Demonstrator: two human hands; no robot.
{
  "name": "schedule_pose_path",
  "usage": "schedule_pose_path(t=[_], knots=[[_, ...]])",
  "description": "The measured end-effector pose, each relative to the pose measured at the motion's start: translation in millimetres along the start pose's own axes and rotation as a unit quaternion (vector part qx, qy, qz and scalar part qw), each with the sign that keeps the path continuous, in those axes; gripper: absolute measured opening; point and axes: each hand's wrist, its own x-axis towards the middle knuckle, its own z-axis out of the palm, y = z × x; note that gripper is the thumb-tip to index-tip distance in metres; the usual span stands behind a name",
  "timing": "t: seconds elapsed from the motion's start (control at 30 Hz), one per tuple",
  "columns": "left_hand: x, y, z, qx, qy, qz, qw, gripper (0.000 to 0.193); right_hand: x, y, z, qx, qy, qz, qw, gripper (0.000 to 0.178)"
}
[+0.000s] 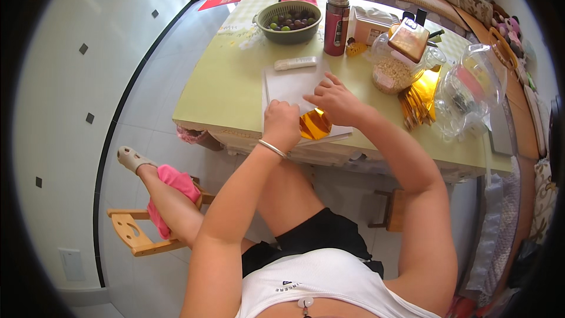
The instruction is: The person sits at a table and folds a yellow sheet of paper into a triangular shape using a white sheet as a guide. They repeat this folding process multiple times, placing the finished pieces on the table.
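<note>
White and ribbed, the person's top (335,271) filled the foreground, with black shorts (323,232) beyond it and the table (229,76) ahead. Near the table's close edge, a gold sheet (315,126) lay between the two hands, over white paper (288,85); that spot probably let both arms work without stretching. The left hand (282,125) was at the sheet's left side, its fingers curled and pressed together, perhaps to steady it; their tips were hidden, so what they pinched could not be told. The right hand (335,103) was at the sheet's upper right, its fingers bent and somewhat spread, with nothing seen pinched between them. Just past the hands, a white packet (295,63) rested across the paper's far end, maybe as a weight. More gold sheets (419,99) sat to the right beside a jar (391,75), seemingly for easy reach. A red flask (336,29) and a basket (288,36) of grapes (292,23) stood farther back, likely out of the elbows' way.
</note>
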Motion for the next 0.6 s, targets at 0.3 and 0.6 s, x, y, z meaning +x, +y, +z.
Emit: schedule_pose_path(t=[0.3,0.6], knots=[[4.9,1.3,-17.3,-0.054,-0.008,-0.124,0.991,0.036,8.1,22.7,33.8,0.125,0.115,0.001,0.985,0.08],[-6.0,-3.3,14.3,-0.084,0.166,0.089,0.978,0.023,16.8,24.6,24.8,0.052,0.132,-0.128,0.982,0.036]])
